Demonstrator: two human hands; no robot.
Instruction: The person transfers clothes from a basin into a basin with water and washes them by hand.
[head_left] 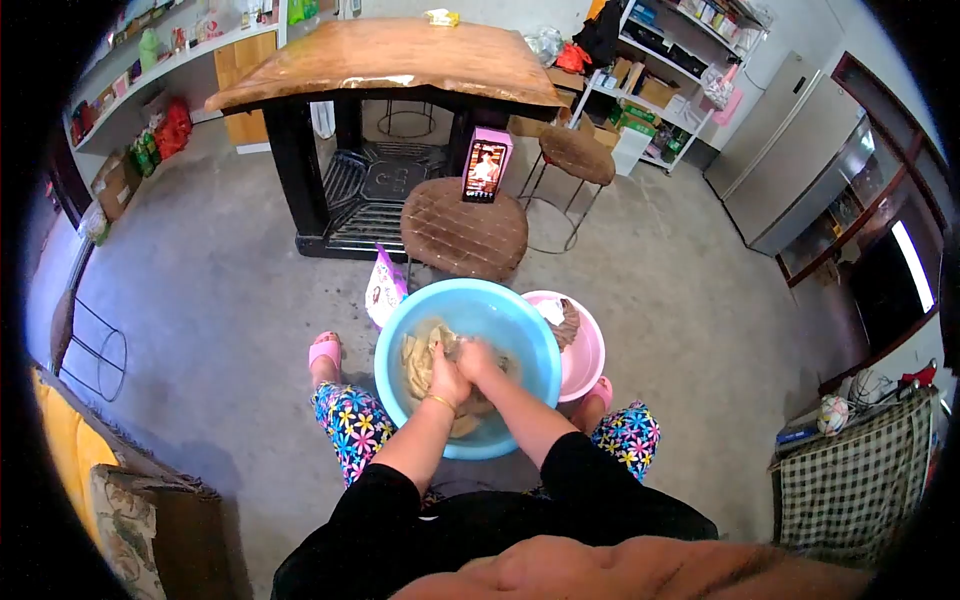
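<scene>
A large blue basin (388,385) with water in it stands on the floor between my feet. Inside lies a wet beige cloth (417,366), bunched up and partly under the water. My left hand (447,377) is closed on the cloth, with a yellow bangle at its wrist. Right beside it, my right hand (478,362) is also closed and pressed against the same bundle; its fingertips are partly hidden. Behind the basin's right side sits a pink basin (592,350) holding a brown item (567,325) and something white.
A padded brown stool (462,235) carrying a lit phone (487,168) stands just beyond the basin. A purple and white bag (383,290) leans at the basin's far left. Further back are a wooden-topped table (390,60), another stool (577,155) and a refrigerator (780,150).
</scene>
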